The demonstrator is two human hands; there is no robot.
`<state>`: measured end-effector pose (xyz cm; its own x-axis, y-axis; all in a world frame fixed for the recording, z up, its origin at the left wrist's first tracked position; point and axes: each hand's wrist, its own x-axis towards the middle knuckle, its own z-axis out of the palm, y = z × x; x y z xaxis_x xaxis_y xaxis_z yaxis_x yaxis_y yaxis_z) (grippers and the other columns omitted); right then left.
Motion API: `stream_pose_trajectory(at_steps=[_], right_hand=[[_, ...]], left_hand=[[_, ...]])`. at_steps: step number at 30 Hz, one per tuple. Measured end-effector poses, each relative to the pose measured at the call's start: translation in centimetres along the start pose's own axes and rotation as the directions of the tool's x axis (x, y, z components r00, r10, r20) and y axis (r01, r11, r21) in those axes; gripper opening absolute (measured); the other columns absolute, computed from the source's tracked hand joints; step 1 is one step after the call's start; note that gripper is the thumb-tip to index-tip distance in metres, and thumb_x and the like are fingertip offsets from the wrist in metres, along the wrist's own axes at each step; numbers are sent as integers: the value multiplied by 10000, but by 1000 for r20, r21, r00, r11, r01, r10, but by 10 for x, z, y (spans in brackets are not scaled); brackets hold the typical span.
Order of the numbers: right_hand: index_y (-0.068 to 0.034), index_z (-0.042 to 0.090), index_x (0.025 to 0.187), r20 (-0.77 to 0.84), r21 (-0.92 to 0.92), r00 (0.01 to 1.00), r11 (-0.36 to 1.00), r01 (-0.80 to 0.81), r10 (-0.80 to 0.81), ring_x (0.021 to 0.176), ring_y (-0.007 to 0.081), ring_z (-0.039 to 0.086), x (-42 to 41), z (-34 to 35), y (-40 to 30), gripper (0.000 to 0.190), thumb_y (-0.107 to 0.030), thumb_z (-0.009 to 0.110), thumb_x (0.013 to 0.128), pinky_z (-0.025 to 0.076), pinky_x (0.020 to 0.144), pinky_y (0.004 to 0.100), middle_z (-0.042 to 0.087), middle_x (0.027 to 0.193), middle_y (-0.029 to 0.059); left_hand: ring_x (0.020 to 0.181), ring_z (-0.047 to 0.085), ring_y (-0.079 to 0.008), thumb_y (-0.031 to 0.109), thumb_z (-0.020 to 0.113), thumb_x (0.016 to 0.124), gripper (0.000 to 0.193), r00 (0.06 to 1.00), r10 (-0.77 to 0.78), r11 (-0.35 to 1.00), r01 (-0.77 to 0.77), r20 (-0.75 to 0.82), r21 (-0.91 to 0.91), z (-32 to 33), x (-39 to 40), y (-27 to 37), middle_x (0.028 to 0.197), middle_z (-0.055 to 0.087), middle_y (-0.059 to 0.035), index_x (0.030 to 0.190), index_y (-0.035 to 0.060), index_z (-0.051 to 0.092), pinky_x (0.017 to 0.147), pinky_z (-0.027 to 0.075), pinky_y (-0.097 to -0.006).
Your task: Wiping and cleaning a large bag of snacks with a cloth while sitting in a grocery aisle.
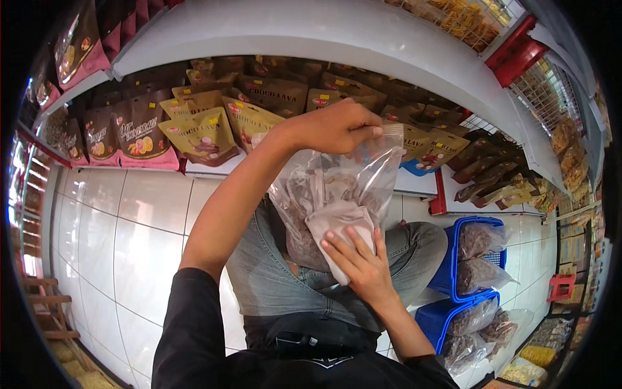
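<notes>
A clear plastic bag (286, 194) of brownish food pieces stands tilted over my lap. My left hand (352, 127) pinches its top edge at the upper right corner, with the arm reaching across the bag. Flat against the front of the bag lies a folded pale cloth (335, 221). My right hand (362, 265) presses on this cloth with its fingers spread over it. The thumb side of the right hand and part of the bag's lower end are hidden.
Before me a white shelf (291, 36) holds brown and gold snack pouches (201, 136). To my right stand two blue plastic baskets (454, 257) with similar filled bags (478, 277). White floor tiles (146, 209) show at left. A wooden rack (51, 306) is at far left.
</notes>
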<state>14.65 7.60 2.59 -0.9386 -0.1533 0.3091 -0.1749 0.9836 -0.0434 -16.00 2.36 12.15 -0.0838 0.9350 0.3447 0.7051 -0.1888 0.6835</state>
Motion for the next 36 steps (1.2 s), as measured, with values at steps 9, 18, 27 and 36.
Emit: stream_pose_trajectory(at_steps=[9, 18, 27, 36], right_hand=[[-195, 707, 1360, 254, 196, 967, 978, -71, 20, 1215, 147, 649, -92, 9, -10, 532, -132, 698, 832, 360, 1184, 559, 690, 1370, -36], [49, 690, 1121, -259, 591, 511, 553, -588, 820, 918, 177, 699, -98, -23, 20, 238, -148, 562, 1085, 529, 817, 301, 755, 972, 136], [-10, 594, 1467, -269, 610, 771, 722, -327, 577, 1440, 360, 511, 1, -24, 41, 514, 11, 626, 955, 465, 1115, 429, 580, 1523, 185], [-66, 580, 1500, -16, 625, 830, 653, -427, 558, 1529, 397, 374, -66, 10, 8, 729, 159, 651, 811, 356, 1228, 428, 456, 1608, 227]], left_hand=[[786, 688, -353, 247, 519, 1093, 356, 999, -24, 985, 27, 20, -173, -1, 0, -2, 846, 701, -225, 1028, -48, 708, 734, 513, -434], [769, 669, -341, 254, 528, 1090, 352, 998, -68, 989, 70, 17, -129, 0, -1, 5, 842, 682, -230, 1036, -47, 702, 728, 498, -442], [741, 776, -300, 146, 558, 1064, 281, 997, 9, 996, -16, -74, -90, 2, -5, 7, 882, 728, -248, 1012, -99, 685, 672, 584, -390], [771, 726, -388, 168, 578, 1033, 269, 992, 88, 996, -86, -89, 24, 2, 1, 6, 858, 695, -266, 976, -70, 693, 758, 541, -451]])
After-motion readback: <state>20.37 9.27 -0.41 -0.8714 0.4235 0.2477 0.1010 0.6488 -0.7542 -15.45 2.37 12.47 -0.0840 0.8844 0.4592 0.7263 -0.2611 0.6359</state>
